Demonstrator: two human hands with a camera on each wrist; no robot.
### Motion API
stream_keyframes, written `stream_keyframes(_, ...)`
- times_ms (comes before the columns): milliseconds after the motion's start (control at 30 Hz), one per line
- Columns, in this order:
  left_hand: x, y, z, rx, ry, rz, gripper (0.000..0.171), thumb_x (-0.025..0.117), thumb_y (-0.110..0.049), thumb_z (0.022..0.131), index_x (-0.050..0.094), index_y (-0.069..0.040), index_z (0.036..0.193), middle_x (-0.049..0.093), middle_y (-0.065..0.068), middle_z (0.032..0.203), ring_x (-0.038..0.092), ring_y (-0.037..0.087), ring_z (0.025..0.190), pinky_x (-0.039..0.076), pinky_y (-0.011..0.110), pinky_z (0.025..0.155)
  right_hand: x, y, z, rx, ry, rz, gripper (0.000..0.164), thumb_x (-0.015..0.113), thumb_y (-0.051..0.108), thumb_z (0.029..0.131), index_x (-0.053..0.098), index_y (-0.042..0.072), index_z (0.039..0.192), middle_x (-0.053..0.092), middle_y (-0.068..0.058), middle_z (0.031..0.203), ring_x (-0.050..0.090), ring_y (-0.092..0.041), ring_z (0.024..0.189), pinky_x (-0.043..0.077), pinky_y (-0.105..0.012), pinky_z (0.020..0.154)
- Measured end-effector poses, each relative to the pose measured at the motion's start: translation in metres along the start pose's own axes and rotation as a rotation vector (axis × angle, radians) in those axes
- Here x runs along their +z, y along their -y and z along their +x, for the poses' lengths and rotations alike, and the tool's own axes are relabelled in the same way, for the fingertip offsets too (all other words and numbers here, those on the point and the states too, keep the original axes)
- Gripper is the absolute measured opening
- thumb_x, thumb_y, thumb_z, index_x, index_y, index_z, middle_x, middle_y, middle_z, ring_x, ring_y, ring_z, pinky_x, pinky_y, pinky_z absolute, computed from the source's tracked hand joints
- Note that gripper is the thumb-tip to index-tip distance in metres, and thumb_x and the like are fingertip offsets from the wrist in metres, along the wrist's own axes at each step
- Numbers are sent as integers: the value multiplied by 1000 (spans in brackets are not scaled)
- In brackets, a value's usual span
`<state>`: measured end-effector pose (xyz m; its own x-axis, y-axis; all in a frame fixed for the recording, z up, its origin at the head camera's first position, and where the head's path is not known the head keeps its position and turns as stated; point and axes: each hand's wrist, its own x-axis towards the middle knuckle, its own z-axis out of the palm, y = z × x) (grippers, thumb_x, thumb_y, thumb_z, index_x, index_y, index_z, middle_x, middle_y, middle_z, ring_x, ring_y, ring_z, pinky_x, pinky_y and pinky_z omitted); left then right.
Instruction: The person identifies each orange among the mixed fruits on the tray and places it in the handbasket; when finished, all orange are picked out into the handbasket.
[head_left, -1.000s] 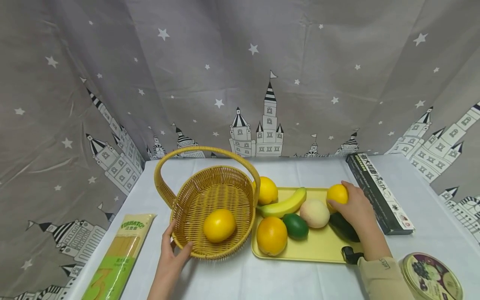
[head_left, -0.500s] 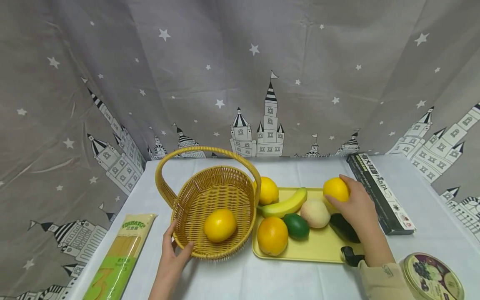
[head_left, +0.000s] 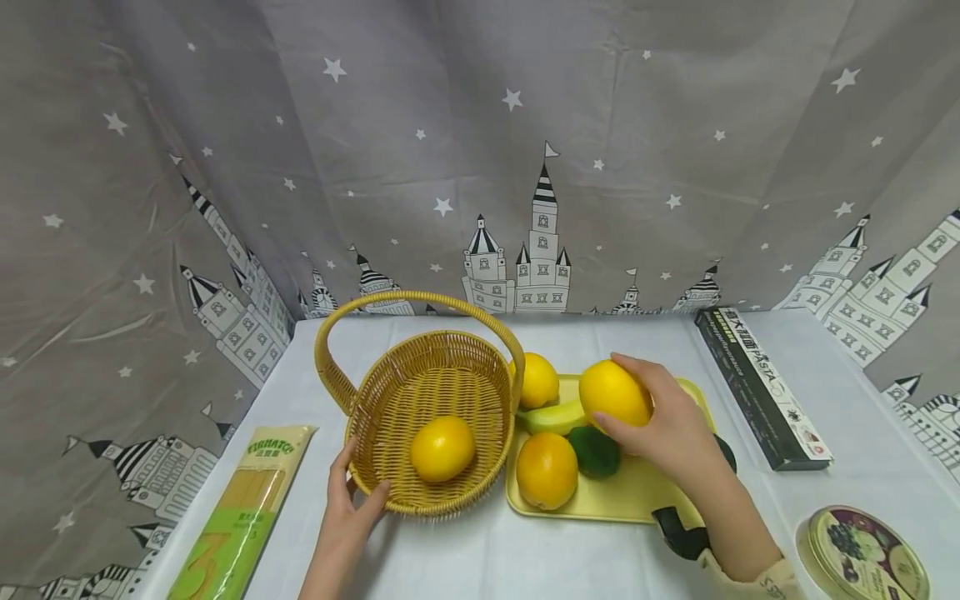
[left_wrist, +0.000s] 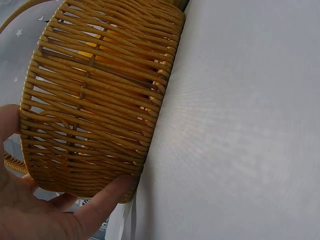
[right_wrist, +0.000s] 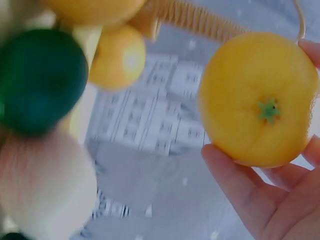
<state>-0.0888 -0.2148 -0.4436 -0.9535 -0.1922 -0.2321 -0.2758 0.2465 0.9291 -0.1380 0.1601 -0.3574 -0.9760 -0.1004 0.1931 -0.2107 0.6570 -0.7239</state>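
Head view: The basket (head_left: 457, 392) stands on the worktop (head_left: 585, 567), its handle raised; all positions are given from it. One lemon-like fruit (head_left: 442, 450) lies inside, toward the near wall. The left hand (head_left: 351, 504) grips the basket at its near left side, fingers and thumb spread round the wall. To the right of the basket, the right hand (head_left: 663, 421) holds an orange (head_left: 613, 392) between thumb and fingers, above the tray (head_left: 615, 502). The tray sits just beside the basket on its right and carries a banana (head_left: 551, 418), a dark green fruit (head_left: 594, 452) and a second citrus fruit (head_left: 547, 471), the last nearest the basket's near right side. A yellow fruit (head_left: 540, 380) is at the basket's right rear, partly behind the handle. Left of the basket lies a spaghetti packet (head_left: 240, 512); well to its right are a pasta box (head_left: 763, 387) and a round tin (head_left: 862, 552).

Left wrist view: The hand is clamped on the basket's woven side, one digit at the rim, another along the wall toward the base.

Right wrist view: The orange, green calyx showing, is pinched and clear of the dark green fruit and a pale peach-like fruit (right_wrist: 45, 185). Part of the basket's handle shows behind.
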Motion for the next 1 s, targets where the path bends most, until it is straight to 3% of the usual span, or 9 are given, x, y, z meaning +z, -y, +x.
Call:
stream_keyframes(167,0,0,0,10,-9,3,89,59,-16,94,-4,-21,156,-9,18,159,10,49,140,35,55,105,25,20,-4,-124,94,32,71,82,38,75,50,28,138,51,4,135,55,-22,111,51,-46,89)
stream_keyframes(433,0,1,2,22,-19,15,86,58,-13,94,-2,-18,156,-8,19,159,10,49,140,33,57,106,62,49,-5,-310,364,92,68,81,37,73,53,32,135,52,17,131,51,-7,115,46,-39,95)
stream_keyframes(667,1,2,1,28,-26,33,86,58,-14,94,-1,-17,156,-5,20,159,12,50,139,35,58,105,86,66,6,-377,553,79,64,74,48,76,54,33,135,54,14,130,53,-7,108,48,-32,88)
stream_keyframes(1000,0,2,-1,38,-19,29,85,59,-17,95,0,-18,156,-4,18,159,13,48,139,37,57,103,102,73,29,-420,797,178,59,75,37,79,56,28,134,56,15,124,54,-6,100,49,-24,84)
